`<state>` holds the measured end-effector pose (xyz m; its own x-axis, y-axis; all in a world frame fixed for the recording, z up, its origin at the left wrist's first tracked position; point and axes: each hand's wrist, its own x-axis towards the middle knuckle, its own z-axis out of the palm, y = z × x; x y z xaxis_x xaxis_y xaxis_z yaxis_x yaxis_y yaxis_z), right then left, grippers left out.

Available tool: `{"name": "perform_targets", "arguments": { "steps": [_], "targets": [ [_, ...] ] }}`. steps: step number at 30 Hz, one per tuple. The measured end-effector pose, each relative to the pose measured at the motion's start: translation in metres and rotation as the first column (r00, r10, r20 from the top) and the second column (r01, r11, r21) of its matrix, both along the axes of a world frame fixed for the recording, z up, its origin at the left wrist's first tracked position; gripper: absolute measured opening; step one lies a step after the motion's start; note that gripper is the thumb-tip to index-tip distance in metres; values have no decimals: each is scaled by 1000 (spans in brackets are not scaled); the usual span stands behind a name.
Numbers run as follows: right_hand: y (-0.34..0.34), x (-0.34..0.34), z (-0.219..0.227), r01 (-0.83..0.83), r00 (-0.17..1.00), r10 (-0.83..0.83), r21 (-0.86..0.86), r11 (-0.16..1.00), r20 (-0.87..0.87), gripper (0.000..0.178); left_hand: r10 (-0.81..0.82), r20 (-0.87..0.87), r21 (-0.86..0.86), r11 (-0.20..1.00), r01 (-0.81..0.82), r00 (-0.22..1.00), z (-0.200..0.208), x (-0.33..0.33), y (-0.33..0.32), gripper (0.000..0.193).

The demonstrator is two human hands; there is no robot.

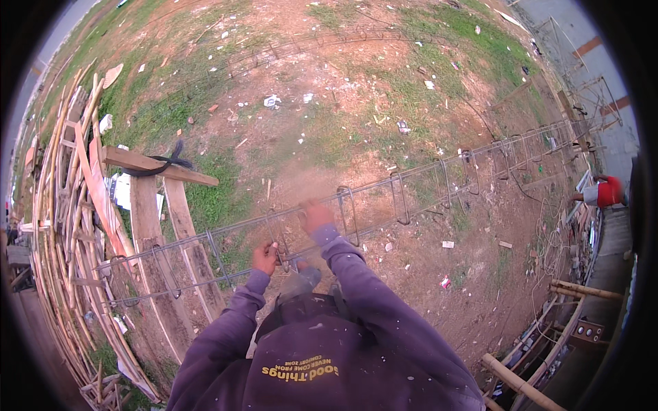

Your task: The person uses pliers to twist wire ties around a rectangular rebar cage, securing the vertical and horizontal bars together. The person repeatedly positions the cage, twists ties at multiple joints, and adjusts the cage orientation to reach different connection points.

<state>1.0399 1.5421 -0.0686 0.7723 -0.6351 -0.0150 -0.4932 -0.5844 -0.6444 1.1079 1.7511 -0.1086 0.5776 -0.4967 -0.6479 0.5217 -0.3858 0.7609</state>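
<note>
A long rebar cage (391, 181) stretches in front of me from the lower left to the far right, with bent steel stirrups (347, 218) spaced along its bars. My left hand (264, 259) is at the near side of the cage beside one stirrup, its fingers curled together; what they pinch, if anything, is too small to make out. Farther up and to the right, my right hand (317, 216) is over the cage's far bars. Motion blurs its fingers, so its grip cannot be read.
At left a wooden trestle (159, 162) supports the cage; a bundle of black tie wire (168, 163) hangs over its crosspiece. Bamboo poles (58, 198) are piled beyond it. Litter dots the dirt and grass. A person in red (608, 192) is at far right, above bamboo rails (517, 383).
</note>
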Motion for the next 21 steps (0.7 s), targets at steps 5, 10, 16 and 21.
{"name": "perform_targets", "arguments": {
  "steps": [5,10,16,21],
  "targets": [
    [21,-86,34,-49,985,25,139,989,169,31,-69,271,129,991,35,960,12,-10,0,36],
    [18,-255,48,68,987,-18,319,945,-157,40,-138,928,181,979,-95,347,54,-79,-43,46],
    [6,-473,14,671,737,-587,261,694,-336,51,-219,919,82,919,384,328,77,-208,-151,45],
    [-23,-563,5,838,535,-801,291,462,-269,50,-391,889,147,736,661,237,67,-291,-275,46]
  ]
}}
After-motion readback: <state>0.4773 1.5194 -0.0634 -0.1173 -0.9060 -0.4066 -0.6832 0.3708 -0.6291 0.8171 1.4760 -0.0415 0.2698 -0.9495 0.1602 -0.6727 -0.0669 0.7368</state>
